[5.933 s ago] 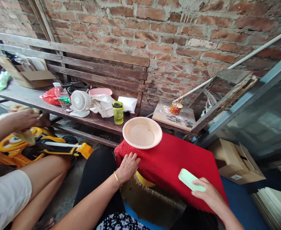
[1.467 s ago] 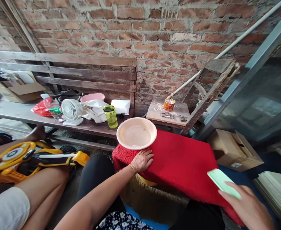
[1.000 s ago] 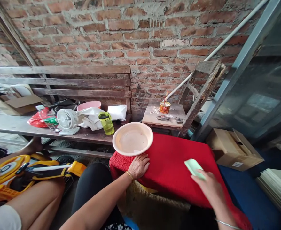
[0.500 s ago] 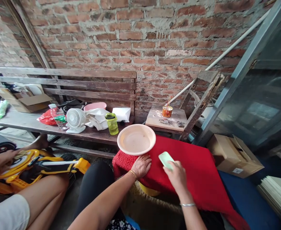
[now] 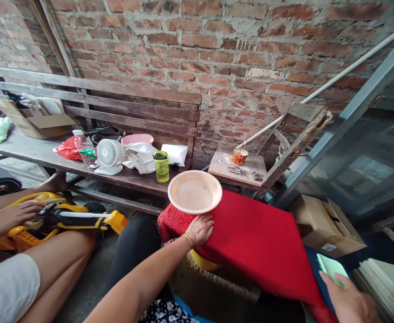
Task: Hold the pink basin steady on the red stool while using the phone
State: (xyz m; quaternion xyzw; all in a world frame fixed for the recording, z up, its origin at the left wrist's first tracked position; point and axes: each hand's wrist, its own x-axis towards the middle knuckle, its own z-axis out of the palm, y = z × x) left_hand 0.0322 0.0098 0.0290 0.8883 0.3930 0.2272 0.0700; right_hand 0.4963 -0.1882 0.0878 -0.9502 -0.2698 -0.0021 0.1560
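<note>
A round, pale pink basin stands on the red cloth, with some small specks inside it. My left hand lies on the cloth just in front of the basin, its fingers laid flat against or close to the near rim. Far to the lower right, my right hand grips a thin, pale green rectangular piece by its near edge. Motion smears this hand a little. Beside it is a stack of pale flat pieces.
A cardboard box sits beyond my right hand. On the wooden bench are a white fan, a green bottle and a pink bowl. At left, another person's hand touches a yellow toy.
My right hand has moved from over the red cloth to the lower right, carrying the pale green piece to the stack. My left hand stays by the basin. The view has shifted slightly.
</note>
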